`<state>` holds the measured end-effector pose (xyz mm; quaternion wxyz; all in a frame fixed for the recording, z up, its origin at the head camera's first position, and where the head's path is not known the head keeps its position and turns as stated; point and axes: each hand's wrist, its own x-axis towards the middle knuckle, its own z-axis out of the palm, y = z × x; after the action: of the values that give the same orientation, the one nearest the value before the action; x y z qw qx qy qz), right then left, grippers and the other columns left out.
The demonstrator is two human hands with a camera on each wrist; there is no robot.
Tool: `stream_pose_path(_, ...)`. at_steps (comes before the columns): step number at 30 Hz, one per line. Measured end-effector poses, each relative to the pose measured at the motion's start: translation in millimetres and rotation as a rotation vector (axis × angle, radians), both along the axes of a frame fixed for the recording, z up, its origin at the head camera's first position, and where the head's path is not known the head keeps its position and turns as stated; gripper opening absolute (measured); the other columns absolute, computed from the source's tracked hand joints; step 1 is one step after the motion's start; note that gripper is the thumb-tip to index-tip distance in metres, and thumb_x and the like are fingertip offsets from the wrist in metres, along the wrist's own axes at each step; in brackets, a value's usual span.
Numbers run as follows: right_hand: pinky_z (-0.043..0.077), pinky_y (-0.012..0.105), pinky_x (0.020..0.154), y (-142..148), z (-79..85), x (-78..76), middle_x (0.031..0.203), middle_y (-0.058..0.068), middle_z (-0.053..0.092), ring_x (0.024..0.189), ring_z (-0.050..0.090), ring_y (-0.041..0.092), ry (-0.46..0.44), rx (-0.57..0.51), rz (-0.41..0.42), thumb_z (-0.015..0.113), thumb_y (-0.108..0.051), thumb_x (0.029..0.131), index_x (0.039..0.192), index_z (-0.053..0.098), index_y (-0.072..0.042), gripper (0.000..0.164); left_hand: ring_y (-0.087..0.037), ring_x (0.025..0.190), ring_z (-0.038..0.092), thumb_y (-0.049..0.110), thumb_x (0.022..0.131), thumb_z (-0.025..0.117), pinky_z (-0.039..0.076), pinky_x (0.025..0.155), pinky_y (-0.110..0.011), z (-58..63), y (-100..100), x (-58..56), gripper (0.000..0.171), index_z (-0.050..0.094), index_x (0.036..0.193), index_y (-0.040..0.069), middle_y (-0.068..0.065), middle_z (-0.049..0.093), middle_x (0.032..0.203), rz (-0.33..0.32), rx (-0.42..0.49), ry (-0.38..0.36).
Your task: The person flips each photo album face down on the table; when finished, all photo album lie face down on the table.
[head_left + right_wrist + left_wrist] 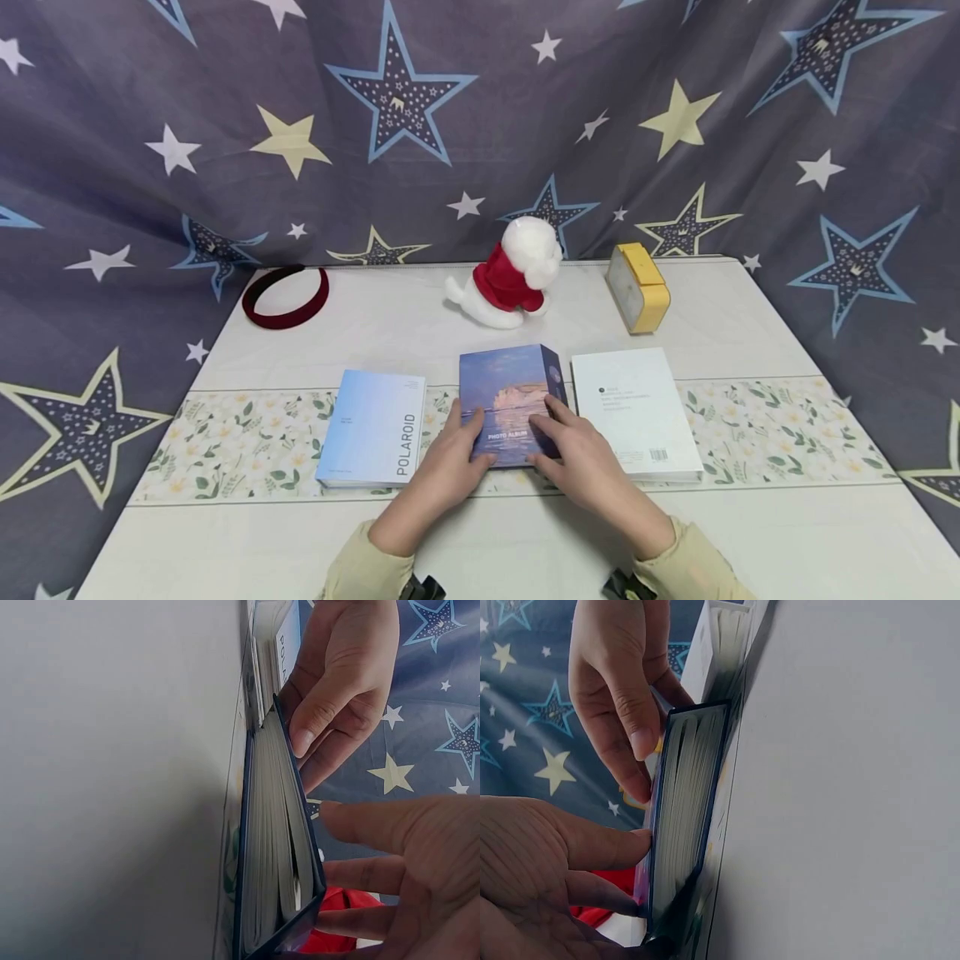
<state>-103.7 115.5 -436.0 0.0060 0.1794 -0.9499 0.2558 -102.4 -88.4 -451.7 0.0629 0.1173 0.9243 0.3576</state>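
Observation:
A blue photo album (513, 392) with a rocky sea scene lies at the middle of the table, its dark spine on the right. My left hand (453, 458) touches its left side, with the thumb and a finger on the front cover. On the opposite side, my right hand (581, 450) rests its fingers on the cover and along the spine edge. Both hands' fingers are fairly straight. The album's page block (686, 772) faces the left wrist camera, between dark covers. In the right wrist view the pages (274, 832) fan slightly near the spine.
A pale blue POLAROID album (371, 429) lies left, a white album (633, 412) right. Behind are a dark red headband (288, 319), a white plush toy (528, 250) in red clothing and a yellow box-shaped object (651, 292). A starry curtain (480, 125) hangs behind the table.

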Motion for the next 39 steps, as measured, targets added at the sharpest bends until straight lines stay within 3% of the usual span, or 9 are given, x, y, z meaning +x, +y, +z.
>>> stream_pose_path(9,0.038,0.055,0.104,-8,2.5,1.1,0.141,0.025,0.048,0.131,0.043,0.041,0.054,-0.072,0.052,0.077,-0.022,0.084,0.127,0.064,-0.003,0.048,-0.048,0.139,0.025,0.023,0.091,0.068,0.027,0.111,-0.057,7.4,-9,5.1,0.060,0.048,0.140,-0.006,-0.033,0.026,0.151,-0.017,-0.088,0.075)
stream_pose_path(13,0.040,0.055,0.102,-16,3.5,-0.3,0.140,0.024,0.049,0.130,0.046,0.040,0.073,-0.087,0.112,0.075,-0.023,0.086,0.128,0.064,-0.005,0.047,-0.047,0.140,0.024,0.023,0.091,0.068,0.026,0.110,-0.059,14.5,-20,6.3,0.059,0.049,0.139,-0.006,-0.029,0.030,0.151,0.031,-0.102,0.134)
stream_pose_path(18,0.041,0.056,0.102,-27,4.0,-1.3,0.143,0.021,0.048,0.130,0.046,0.039,0.031,-0.113,0.184,0.072,-0.027,0.088,0.131,0.062,-0.008,0.048,-0.051,0.139,0.022,0.022,0.089,0.070,0.024,0.110,-0.061,18.7,-38,5.1,0.061,0.049,0.139,-0.007,-0.032,0.030,0.150,0.100,-0.160,0.206)
stream_pose_path(24,0.038,0.052,0.106,-41,4.7,-2.7,0.142,0.018,0.050,0.132,0.046,0.035,-0.055,-0.193,0.298,0.068,-0.032,0.091,0.136,0.057,-0.008,0.052,-0.056,0.138,0.018,0.023,0.087,0.071,0.018,0.109,-0.067,15.7,-61,5.5,0.063,0.049,0.137,-0.009,-0.037,0.028,0.148,0.173,-0.253,0.259)
stream_pose_path(29,0.036,0.048,0.108,-54,5.2,-2.3,0.143,0.015,0.050,0.132,0.046,0.031,-0.142,-0.246,0.340,0.067,-0.034,0.092,0.140,0.053,-0.008,0.056,-0.059,0.137,0.016,0.024,0.086,0.072,0.015,0.107,-0.071,13.2,-76,8.0,0.065,0.049,0.137,-0.010,-0.039,0.025,0.148,0.230,-0.294,0.257)
stream_pose_path(34,0.031,0.047,0.111,-65,6.0,-0.2,0.150,0.013,0.042,0.137,0.040,0.028,-0.315,-0.333,0.374,0.066,-0.040,0.091,0.147,0.043,-0.011,0.067,-0.061,0.136,0.016,0.023,0.085,0.071,0.015,0.102,-0.076,12.1,-88,10.8,0.065,0.049,0.136,-0.011,-0.041,0.025,0.147,0.267,-0.319,0.258)
stream_pose_path(39,0.033,0.036,0.111,-76,5.1,0.7,0.155,0.011,0.033,0.138,0.039,0.027,-0.555,-0.493,0.402,0.066,-0.036,0.092,0.153,0.031,-0.010,0.075,-0.060,0.136,0.017,0.021,0.085,0.071,0.019,0.101,-0.076,10.7,-98,12.8,0.067,0.046,0.137,-0.013,-0.043,0.022,0.147,0.301,-0.310,0.238)
